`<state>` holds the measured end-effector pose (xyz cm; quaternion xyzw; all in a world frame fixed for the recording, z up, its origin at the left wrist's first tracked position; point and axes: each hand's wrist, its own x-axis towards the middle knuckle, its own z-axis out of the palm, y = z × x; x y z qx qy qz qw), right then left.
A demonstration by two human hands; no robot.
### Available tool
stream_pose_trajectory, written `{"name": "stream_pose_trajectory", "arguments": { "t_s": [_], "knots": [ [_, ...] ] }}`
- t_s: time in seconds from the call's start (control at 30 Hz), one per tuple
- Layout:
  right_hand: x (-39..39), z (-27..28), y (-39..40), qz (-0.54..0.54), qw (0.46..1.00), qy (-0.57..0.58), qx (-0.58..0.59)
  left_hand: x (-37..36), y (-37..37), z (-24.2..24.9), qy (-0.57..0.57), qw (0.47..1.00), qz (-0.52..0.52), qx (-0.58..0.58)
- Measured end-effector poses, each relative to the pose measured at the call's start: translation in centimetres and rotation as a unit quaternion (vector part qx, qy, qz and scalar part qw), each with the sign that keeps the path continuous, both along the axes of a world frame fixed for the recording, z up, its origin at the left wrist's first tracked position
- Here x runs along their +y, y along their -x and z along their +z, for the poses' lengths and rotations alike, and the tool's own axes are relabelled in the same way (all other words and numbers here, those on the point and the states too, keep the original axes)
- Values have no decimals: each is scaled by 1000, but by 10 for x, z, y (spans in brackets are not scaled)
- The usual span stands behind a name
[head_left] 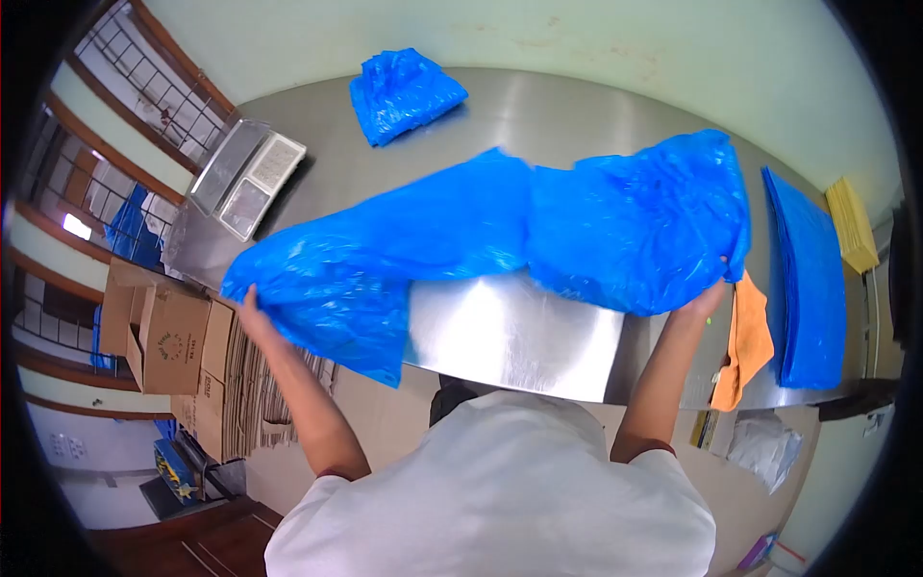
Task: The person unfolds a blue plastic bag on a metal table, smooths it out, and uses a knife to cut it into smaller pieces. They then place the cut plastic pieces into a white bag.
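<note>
A long, crinkled blue plastic bag (461, 216) is stretched across the front of the steel table (567, 106). My left hand (254, 306) grips its left end, which droops over the table's near edge. At the other end, my right hand (708, 300) holds the bunched lower edge, with most of the fingers hidden by the plastic. An orange cloth (745, 341) lies just right of my right hand. Beneath the bag's middle, a shiny bright metal surface (514, 332) shows.
Toward the back sits a folded blue plastic bundle (404, 96). A scale (255, 183) with a raised clear lid stands at the left. Flat blue sheets (812, 279) and a yellow stack (851, 226) lie at the right. Cardboard boxes (168, 332) are left of the table.
</note>
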<state>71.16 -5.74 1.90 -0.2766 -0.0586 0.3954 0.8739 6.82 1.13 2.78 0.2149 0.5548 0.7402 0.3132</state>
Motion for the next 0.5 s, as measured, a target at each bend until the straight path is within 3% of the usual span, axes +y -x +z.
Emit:
{"name": "stream_pose_trajectory", "arguments": {
  "t_s": [0.1,0.17,0.27,0.37,0.5],
  "knots": [
    [47,36,8,-22,999,-39,19,-49,28,27,-129,987,16,-93],
    [98,14,4,-25,996,-83,6,-74,40,25,-150,986,54,-48],
    [186,-5,20,-48,997,-15,65,-108,40,22,-147,984,102,-16],
    [253,58,85,-21,998,-20,64,-129,18,33,-154,978,143,7],
    [308,171,165,86,973,-216,-3,-157,-4,33,-135,973,181,43]
  ]
}}
